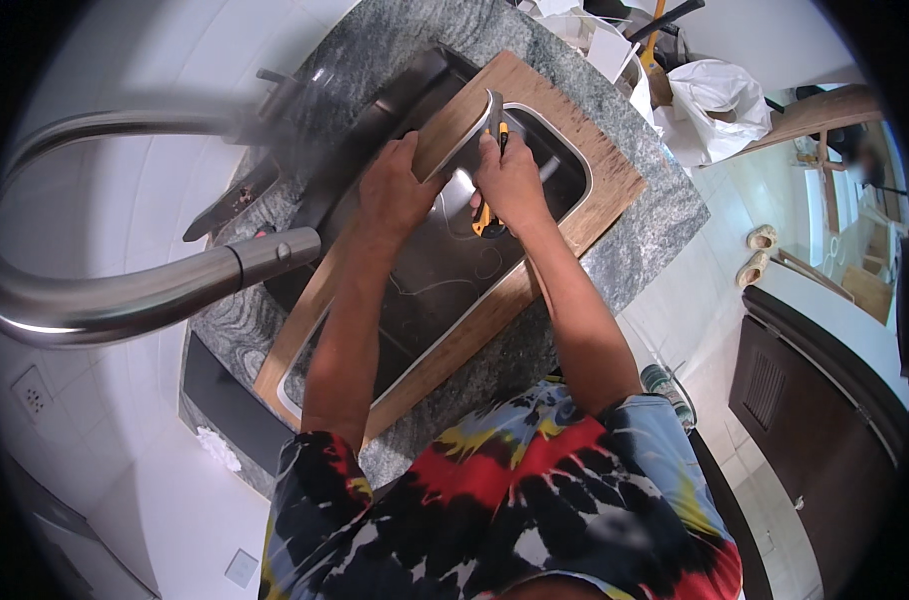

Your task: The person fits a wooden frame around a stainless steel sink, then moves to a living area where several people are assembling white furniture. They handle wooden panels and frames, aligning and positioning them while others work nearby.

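Observation:
A wooden frame with a large rounded opening lies at a slant over a dark sink. A thin pale strip runs round the inner edge of the opening. My left hand is closed on the frame's far left side, its fingertips partly hidden. In my right hand is a yellow and black utility knife, held at the opening's far edge beside the left hand. Thin curled pale shavings lie in the sink beneath the opening.
A large metal faucet arches in from the left. Grey patterned stone counter surrounds the sink. At the far right stands a white plastic bag among clutter. On the floor lie a pair of slippers, near a dark cabinet door.

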Action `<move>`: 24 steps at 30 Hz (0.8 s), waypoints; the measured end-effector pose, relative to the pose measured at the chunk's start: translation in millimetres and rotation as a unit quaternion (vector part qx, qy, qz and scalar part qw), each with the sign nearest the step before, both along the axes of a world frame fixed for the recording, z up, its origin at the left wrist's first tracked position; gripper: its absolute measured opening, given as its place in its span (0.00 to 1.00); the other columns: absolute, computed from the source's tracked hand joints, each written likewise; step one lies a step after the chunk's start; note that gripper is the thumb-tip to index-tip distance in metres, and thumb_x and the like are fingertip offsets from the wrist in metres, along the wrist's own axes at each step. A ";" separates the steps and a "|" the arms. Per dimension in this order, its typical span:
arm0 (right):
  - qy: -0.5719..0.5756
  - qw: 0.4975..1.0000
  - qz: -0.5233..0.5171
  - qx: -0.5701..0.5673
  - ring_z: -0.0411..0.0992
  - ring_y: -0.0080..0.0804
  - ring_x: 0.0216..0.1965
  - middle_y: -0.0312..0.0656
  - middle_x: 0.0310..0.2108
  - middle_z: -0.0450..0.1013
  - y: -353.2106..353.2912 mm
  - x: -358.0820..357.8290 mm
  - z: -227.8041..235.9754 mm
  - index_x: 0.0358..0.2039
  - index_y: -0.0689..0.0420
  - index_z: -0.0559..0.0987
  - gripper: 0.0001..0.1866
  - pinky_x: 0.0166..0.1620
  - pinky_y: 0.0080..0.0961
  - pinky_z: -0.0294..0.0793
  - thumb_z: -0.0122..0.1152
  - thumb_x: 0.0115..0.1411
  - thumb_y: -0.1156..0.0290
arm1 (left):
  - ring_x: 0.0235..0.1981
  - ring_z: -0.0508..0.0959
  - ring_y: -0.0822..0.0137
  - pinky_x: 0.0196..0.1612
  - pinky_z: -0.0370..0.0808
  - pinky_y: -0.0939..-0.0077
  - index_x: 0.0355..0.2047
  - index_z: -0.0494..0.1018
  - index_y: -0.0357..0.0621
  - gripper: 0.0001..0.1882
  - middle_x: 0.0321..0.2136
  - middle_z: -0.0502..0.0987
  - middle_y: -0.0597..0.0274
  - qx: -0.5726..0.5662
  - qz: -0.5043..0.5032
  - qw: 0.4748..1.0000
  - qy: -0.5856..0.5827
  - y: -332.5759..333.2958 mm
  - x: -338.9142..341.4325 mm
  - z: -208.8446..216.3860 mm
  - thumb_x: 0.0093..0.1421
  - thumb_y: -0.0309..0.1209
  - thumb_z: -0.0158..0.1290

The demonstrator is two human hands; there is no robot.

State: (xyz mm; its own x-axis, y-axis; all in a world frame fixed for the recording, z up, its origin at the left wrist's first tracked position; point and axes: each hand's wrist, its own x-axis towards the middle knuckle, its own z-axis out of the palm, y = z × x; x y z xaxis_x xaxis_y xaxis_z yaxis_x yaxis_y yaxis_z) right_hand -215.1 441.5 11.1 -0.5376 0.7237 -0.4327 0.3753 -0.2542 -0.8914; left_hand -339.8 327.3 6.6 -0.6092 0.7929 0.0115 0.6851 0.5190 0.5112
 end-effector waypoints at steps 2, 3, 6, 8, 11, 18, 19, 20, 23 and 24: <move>0.003 1.000 0.023 -0.017 0.76 0.36 0.15 0.45 0.18 0.73 5.4 4.4 0.5 0.37 0.66 0.69 0.17 0.22 0.33 0.76 0.51 0.71 0.61 | 0.48 0.79 0.50 0.51 0.75 0.62 0.56 0.72 0.34 0.39 0.46 0.78 0.48 -0.001 0.006 0.999 -0.032 1.9 3.8 11.0 0.48 0.42 0.70; 0.004 0.998 0.043 -0.035 0.76 0.36 0.15 0.45 0.18 0.73 11.2 9.7 1.0 0.37 0.66 0.69 0.17 0.22 0.33 0.75 0.51 0.71 0.61 | 0.48 0.79 0.50 0.51 0.75 0.62 0.56 0.71 0.35 0.39 0.46 0.78 0.48 -0.002 0.008 0.999 -0.048 3.2 5.5 14.9 0.49 0.43 0.70; 0.022 0.996 0.078 -0.039 0.76 0.35 0.16 0.45 0.18 0.73 26.3 12.4 7.3 0.37 0.65 0.69 0.17 0.21 0.33 0.75 0.50 0.71 0.61 | 0.48 0.79 0.52 0.52 0.74 0.63 0.55 0.73 0.35 0.38 0.49 0.77 0.48 0.086 -0.017 0.992 0.087 6.7 -3.1 -5.2 0.50 0.48 0.69; 0.017 0.996 0.082 -0.028 0.77 0.35 0.16 0.45 0.18 0.73 23.9 16.6 4.6 0.38 0.64 0.70 0.16 0.21 0.33 0.75 0.50 0.71 0.61 | 0.46 0.80 0.53 0.50 0.75 0.62 0.50 0.77 0.37 0.33 0.45 0.79 0.48 0.163 0.016 0.980 0.108 37.8 -1.8 7.2 0.51 0.48 0.68; 0.013 0.997 0.069 0.012 0.77 0.36 0.16 0.46 0.19 0.74 19.0 15.2 0.5 0.37 0.63 0.70 0.16 0.22 0.34 0.75 0.51 0.71 0.60 | 0.40 0.83 0.54 0.46 0.76 0.62 0.41 0.82 0.38 0.24 0.37 0.82 0.50 0.074 0.031 0.997 0.022 88.6 -1.7 37.7 0.53 0.46 0.66; -0.006 0.994 0.071 0.077 0.78 0.40 0.18 0.51 0.21 0.77 17.1 19.6 0.8 0.37 0.64 0.71 0.15 0.25 0.37 0.77 0.53 0.70 0.62 | 0.30 0.84 0.54 0.39 0.78 0.63 0.34 0.83 0.38 0.20 0.26 0.83 0.52 0.008 0.021 0.998 -0.066 109.3 3.4 32.2 0.56 0.45 0.63; -0.002 0.996 0.067 0.059 0.78 0.41 0.18 0.51 0.20 0.77 19.4 17.7 -0.3 0.37 0.64 0.72 0.15 0.26 0.38 0.77 0.53 0.69 0.62 | 0.30 0.85 0.54 0.39 0.79 0.63 0.34 0.83 0.38 0.20 0.26 0.83 0.52 0.021 0.027 0.997 -0.069 109.8 2.3 29.3 0.56 0.45 0.62; 0.002 0.997 0.064 0.042 0.79 0.41 0.19 0.51 0.20 0.77 20.4 16.7 -0.4 0.38 0.64 0.72 0.15 0.26 0.39 0.77 0.53 0.69 0.62 | 0.30 0.85 0.54 0.39 0.79 0.63 0.34 0.83 0.38 0.20 0.26 0.83 0.51 0.034 0.033 0.996 -0.072 109.0 1.1 24.4 0.56 0.46 0.62; -0.008 0.996 0.054 0.073 0.77 0.37 0.19 0.45 0.20 0.75 17.0 18.6 6.5 0.35 0.64 0.73 0.14 0.25 0.34 0.73 0.51 0.70 0.64 | 0.31 0.85 0.54 0.39 0.79 0.63 0.34 0.84 0.39 0.19 0.27 0.84 0.51 0.030 0.038 0.998 -0.032 108.0 2.6 16.5 0.56 0.45 0.62; -0.004 0.996 0.055 0.075 0.77 0.36 0.18 0.45 0.19 0.75 15.0 16.8 4.9 0.35 0.64 0.73 0.14 0.24 0.34 0.73 0.51 0.71 0.64 | 0.31 0.85 0.54 0.39 0.79 0.63 0.34 0.84 0.39 0.19 0.27 0.84 0.52 0.021 0.037 0.999 -0.010 107.5 3.6 14.6 0.56 0.45 0.61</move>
